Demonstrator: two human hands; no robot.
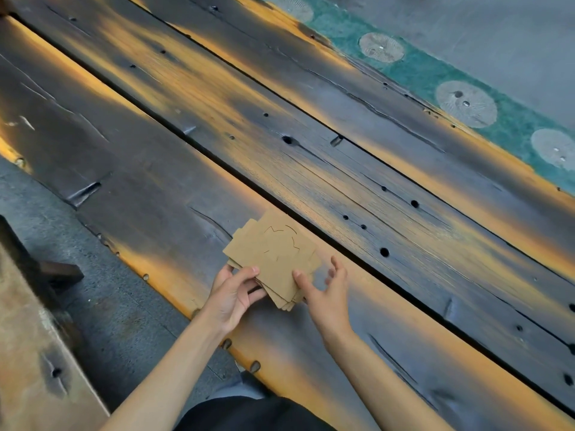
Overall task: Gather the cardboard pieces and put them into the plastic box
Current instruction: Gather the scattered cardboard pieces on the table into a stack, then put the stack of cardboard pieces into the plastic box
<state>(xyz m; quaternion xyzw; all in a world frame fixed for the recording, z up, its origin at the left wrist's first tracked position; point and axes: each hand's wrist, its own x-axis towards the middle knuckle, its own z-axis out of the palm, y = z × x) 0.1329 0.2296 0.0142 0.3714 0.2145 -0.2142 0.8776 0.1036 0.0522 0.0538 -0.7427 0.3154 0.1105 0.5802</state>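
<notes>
Cardboard pieces point(273, 259): thin, flat, tan sheets in a loosely fanned stack, corners notched; top sheet carries curved cut lines. Held just above the table near its near edge, beside the gap between the planks.
Left hand point(231, 295): grasping the stack's left near corner, thumb on top, fingers curled underneath.
Right hand point(326, 293): fingers spread and slack, blurred; the thumb meets the stack's right near edge, the other fingers stand clear of it. Not clamped on anything.
Table point(311, 157): broad, rough wooden planks, charred dark with streaks of orange grain showing through, pitted with round holes, gouges and long cracks. A narrow dark gap runs between the planks.
Far edge: a green mottled strip point(413, 70) with pale round ribbed patches set along it.
Floor point(102, 293): grey, speckled, visible past the near edge on the left.
Plastic box: out of my sight.
</notes>
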